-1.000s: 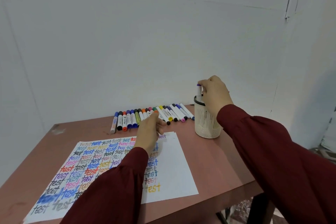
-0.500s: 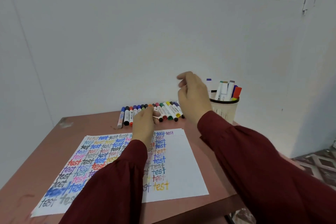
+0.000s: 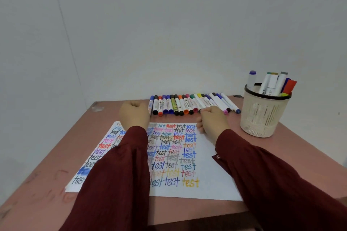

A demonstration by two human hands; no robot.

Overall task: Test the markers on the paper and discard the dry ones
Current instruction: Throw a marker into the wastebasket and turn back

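Note:
A row of several capped markers point(image 3: 178, 105) lies along the table's far edge. In front of it lies the white paper point(image 3: 208, 170), covered with the word "test" in many colours. My right hand point(image 3: 213, 121) is at the right part of the row, its fingers curled onto the near end of a black-capped marker point(image 3: 200, 110) that still lies on the table. At the row's left end my left hand point(image 3: 134, 114) rests curled into a fist on the paper's top edge, holding nothing I can see.
A beige mesh cup point(image 3: 262, 118) with a black rim stands at the back right of the reddish-brown table point(image 3: 56, 155) and holds several markers point(image 3: 272, 82). A white wall rises just behind the table.
My right hand left the cup and came down to the marker row. My left hand shifted left along the paper's top edge. My head tilted down.

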